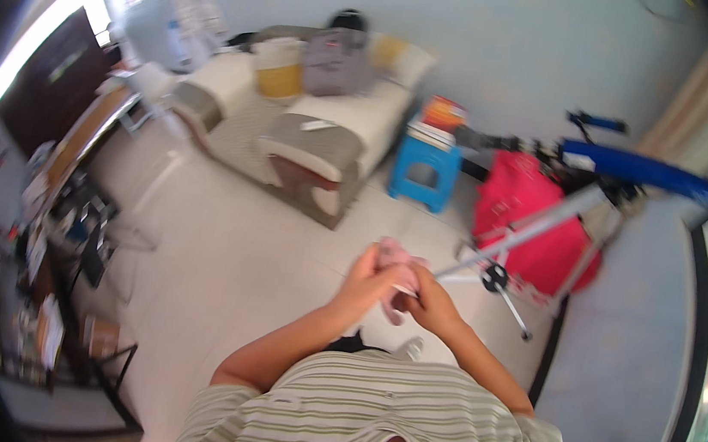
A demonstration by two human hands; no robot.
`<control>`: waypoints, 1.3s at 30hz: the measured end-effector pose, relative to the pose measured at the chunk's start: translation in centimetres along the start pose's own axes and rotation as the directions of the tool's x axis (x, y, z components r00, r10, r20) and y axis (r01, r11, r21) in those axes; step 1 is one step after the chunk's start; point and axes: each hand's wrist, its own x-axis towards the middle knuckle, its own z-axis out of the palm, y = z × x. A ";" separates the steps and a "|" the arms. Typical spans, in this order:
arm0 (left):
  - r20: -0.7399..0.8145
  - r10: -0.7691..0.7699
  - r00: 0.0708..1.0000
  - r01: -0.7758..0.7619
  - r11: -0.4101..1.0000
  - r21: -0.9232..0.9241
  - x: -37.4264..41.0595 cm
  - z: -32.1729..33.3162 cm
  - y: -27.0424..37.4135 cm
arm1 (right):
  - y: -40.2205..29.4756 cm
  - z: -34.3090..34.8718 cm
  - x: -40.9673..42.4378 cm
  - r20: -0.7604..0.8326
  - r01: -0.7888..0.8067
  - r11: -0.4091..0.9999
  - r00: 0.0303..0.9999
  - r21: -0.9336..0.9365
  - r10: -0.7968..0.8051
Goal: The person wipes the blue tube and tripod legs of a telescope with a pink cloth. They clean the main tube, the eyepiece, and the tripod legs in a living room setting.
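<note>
A small pink cloth [394,252] is bunched up between my two hands, in front of my striped shirt. My left hand [369,276] grips it from the left side, fingers curled over it. From the right, my right hand [428,299] closes on the same cloth. One end of the cloth hangs down below the fingers. Motion blur hides the finger detail. Just beyond and to the right stands a blue telescope [644,172] on a silver tripod [521,229].
A cream and grey sofa [227,136] holds a grey backpack [337,64]. A blue plastic stool [425,173] carries books [442,117]. Behind the tripod hangs or lies a red-pink cloth item [522,219]. Cluttered desks and a cardboard box [101,337] stand at left.
</note>
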 end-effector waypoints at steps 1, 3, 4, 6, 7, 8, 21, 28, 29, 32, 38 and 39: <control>-0.059 0.075 0.995 -0.071 0.996 0.059 0.0 -0.8 -1.6 | -0.7 -0.6 -0.3 0.063 -0.115 0.990 0.992 0.084 0.110; -0.100 0.151 0.984 -0.139 0.984 0.111 0.1 -1.9 -4.0 | -2.3 -2.4 -1.0 0.198 -0.332 0.909 0.937 0.253 0.287; -0.089 0.146 0.985 -0.137 0.985 0.102 0.2 -2.5 -4.5 | -1.4 -2.6 -1.9 0.104 -0.270 0.931 0.962 0.244 0.252; -0.077 0.085 0.993 -0.074 0.988 0.133 0.3 -3.2 -5.6 | 0.9 -2.5 -3.2 -0.059 -0.138 0.971 0.987 0.193 0.152; -0.077 0.029 0.997 -0.016 0.985 0.174 0.2 -3.4 -6.2 | 1.5 -2.6 -3.9 -0.065 -0.169 0.939 0.978 0.298 0.197; -0.082 -0.025 0.996 0.042 0.975 0.216 0.2 -3.5 -6.7 | 1.9 -2.8 -4.6 -0.066 -0.192 0.896 0.969 0.401 0.237; 0.096 -0.374 0.923 0.364 0.926 0.104 -1.6 -2.6 -9.1 | -0.9 -4.2 -6.7 -0.038 -0.087 0.376 0.949 0.923 0.312; 0.130 -0.302 0.944 0.265 0.933 0.243 -2.2 -2.2 -10.8 | -1.0 -2.4 -6.4 0.027 -0.179 0.343 0.914 0.922 0.406; 0.133 -0.304 0.943 0.259 0.926 0.275 -2.2 -2.0 -10.8 | -1.1 -1.9 -6.4 0.044 -0.219 0.373 0.904 0.902 0.424; 0.201 -0.443 0.874 0.452 0.892 0.000 -2.3 -0.9 -9.9 | -1.2 -0.5 -6.4 0.137 -0.407 0.496 0.859 0.767 0.493; 0.194 -0.317 0.928 0.366 0.869 -0.333 -1.0 -0.1 -10.9 | 0.0 1.2 -6.5 0.022 0.064 0.995 0.998 -0.078 -0.063; 0.170 -0.314 0.934 0.354 0.872 -0.338 -0.9 -0.1 -11.1 | 0.0 0.8 -6.5 0.045 0.073 0.990 0.997 -0.118 -0.068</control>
